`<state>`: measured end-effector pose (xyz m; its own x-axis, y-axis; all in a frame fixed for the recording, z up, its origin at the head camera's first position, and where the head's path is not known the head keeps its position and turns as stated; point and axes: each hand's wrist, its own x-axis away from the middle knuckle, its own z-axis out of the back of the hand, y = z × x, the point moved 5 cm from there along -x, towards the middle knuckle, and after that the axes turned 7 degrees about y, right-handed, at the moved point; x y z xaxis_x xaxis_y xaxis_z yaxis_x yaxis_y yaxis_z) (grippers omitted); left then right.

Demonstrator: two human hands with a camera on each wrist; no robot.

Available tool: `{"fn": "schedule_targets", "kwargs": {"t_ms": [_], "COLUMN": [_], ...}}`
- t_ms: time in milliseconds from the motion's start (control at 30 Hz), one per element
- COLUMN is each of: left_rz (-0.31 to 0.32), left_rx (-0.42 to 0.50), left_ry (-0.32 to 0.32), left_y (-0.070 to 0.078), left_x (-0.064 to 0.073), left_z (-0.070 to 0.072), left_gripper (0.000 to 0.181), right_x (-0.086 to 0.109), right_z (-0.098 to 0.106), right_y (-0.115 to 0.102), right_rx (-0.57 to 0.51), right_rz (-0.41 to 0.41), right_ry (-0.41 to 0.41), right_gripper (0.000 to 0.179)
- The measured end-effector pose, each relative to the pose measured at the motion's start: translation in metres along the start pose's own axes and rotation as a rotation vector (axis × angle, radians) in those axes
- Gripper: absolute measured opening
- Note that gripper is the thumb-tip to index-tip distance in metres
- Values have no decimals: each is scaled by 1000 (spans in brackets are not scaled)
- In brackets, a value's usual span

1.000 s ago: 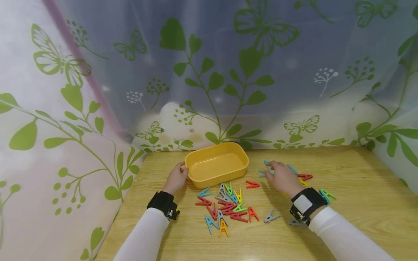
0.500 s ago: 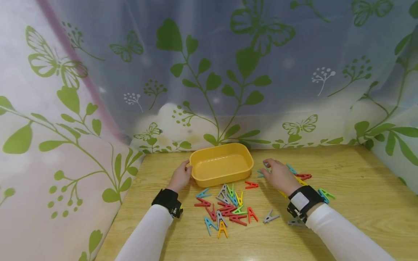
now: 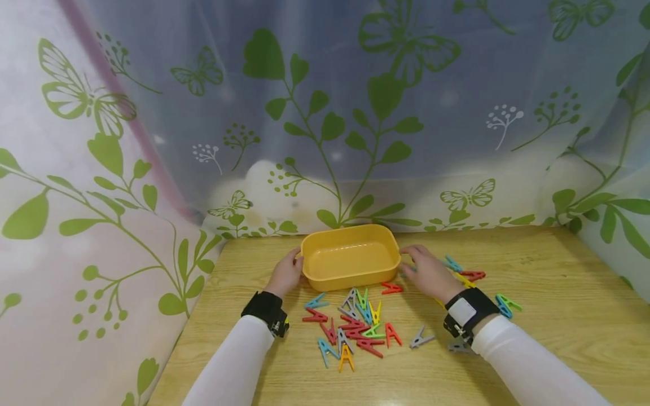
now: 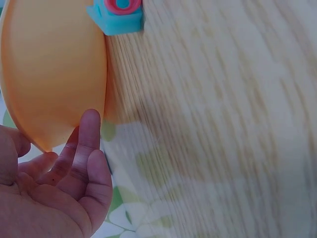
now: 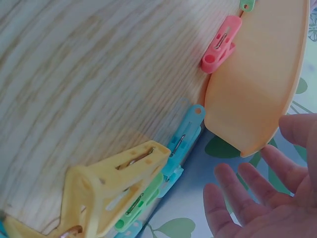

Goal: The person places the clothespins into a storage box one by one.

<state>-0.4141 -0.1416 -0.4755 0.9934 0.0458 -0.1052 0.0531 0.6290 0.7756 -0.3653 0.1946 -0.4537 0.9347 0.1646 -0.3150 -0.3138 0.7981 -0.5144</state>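
A yellow plastic basin (image 3: 350, 262) with bare inside stands on the table near the curtain. At its left end my left hand (image 3: 285, 274) holds the rim between thumb and fingers; the left wrist view shows the other fingers (image 4: 89, 134) along the outer wall. My right hand (image 3: 431, 273) is at the right end, and in the right wrist view its thumb and index finger (image 5: 278, 163) pinch the rim's edge. Several clothespins lie in front of the basin, among them an orange clothespin (image 3: 346, 358) and a red clothespin (image 3: 391, 287). Partly under my right hand is a blue clothespin (image 5: 185, 136).
More clothespins lie to the right, such as a dark red clothespin (image 3: 472, 276), a yellow clothespin (image 5: 116, 183) and a green clothespin (image 3: 509, 302). One grey clothespin (image 3: 421, 338) lies apart. A patterned curtain (image 3: 325, 141) closes off the table's back and left side.
The basin has slid to the right with my left hand on it. My right hand has shifted slightly left, from above the blue clothespins to the basin's right end.
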Motion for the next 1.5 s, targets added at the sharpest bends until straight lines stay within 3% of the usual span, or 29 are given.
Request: {"fn": "schedule_targets", "kwargs": {"t_ms": [233, 600, 1133, 1500], "left_rz": [-5, -28, 41, 34], "left_rx": [10, -59, 68, 144], "left_ry": [2, 83, 22, 1], "left_y": [3, 3, 12, 8], "left_x": [-1, 2, 13, 15], "left_z": [-2, 0, -2, -9], "left_gripper": [45, 38, 36, 35], "right_x": [1, 3, 7, 12], "right_z": [2, 1, 0, 3], "right_y": [-4, -4, -1, 0], "right_rx": [34, 61, 33, 32], "right_rz": [60, 51, 59, 73], "right_ry": [38, 40, 41, 30], "right_gripper": [40, 38, 34, 35]}}
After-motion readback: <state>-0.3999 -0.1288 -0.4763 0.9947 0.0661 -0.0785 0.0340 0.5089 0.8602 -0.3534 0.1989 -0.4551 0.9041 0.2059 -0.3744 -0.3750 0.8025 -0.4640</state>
